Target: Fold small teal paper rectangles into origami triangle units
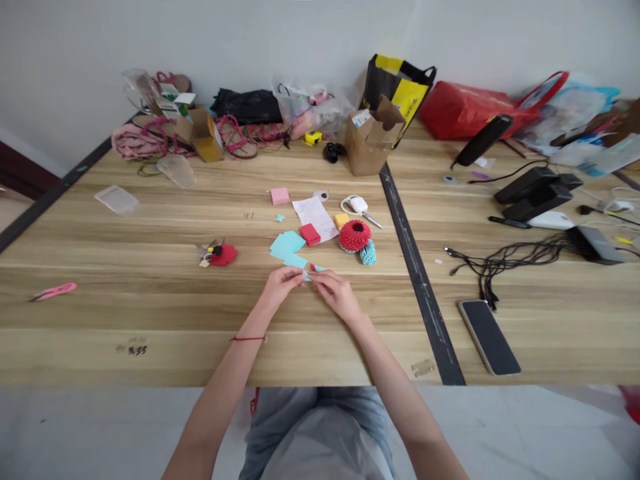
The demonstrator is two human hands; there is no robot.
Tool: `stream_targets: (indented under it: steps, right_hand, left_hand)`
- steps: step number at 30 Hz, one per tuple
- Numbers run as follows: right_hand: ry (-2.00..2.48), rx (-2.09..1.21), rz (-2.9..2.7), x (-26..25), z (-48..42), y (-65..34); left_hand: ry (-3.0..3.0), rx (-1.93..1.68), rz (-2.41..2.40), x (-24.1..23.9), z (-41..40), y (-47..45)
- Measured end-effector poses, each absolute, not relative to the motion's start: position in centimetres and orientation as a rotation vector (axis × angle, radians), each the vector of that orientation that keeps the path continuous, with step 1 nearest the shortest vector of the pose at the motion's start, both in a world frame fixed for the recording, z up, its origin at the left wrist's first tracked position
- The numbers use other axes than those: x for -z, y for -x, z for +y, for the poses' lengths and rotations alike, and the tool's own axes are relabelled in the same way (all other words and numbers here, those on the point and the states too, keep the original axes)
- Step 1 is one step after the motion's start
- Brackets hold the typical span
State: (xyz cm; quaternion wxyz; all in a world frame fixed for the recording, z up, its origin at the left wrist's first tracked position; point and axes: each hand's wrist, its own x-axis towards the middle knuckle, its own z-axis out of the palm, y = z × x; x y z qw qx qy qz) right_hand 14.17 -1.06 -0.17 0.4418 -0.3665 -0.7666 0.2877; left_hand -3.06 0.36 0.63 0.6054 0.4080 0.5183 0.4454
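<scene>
My left hand (281, 285) and my right hand (334, 290) meet over the wooden table (150, 320), fingers pinched together on a small folded light-blue paper piece (309, 272) with a bit of red at its tip. Just beyond lies a stack of light-blue paper squares (286, 244). Past that sit a red paper block (310, 234), a white printed slip (315, 217), a pink note pad (279, 195), a small yellow pad (342, 219), and a red and blue folded-paper model (358, 240).
White-handled scissors (359, 207) lie behind the model. A red keychain bundle (219, 254) and a pink cutter (54, 291) lie to the left. A phone (489, 337), black cables (505, 260) and chargers lie to the right. Bags, boxes and sandals line the back wall.
</scene>
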Motion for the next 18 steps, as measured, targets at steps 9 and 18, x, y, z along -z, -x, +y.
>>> stream_targets:
  steps: [9, 18]
  right_hand:
    - [1.111, -1.082, -1.489, 0.83, -0.87, -13.25]
    - [1.065, -0.688, -1.835, 1.01, -0.96, -13.79]
  left_hand:
    - [-0.967, -1.109, 1.234, -0.8, 0.28, 2.75]
    - [-1.115, -1.077, 1.19, -0.52, 0.22, 2.73]
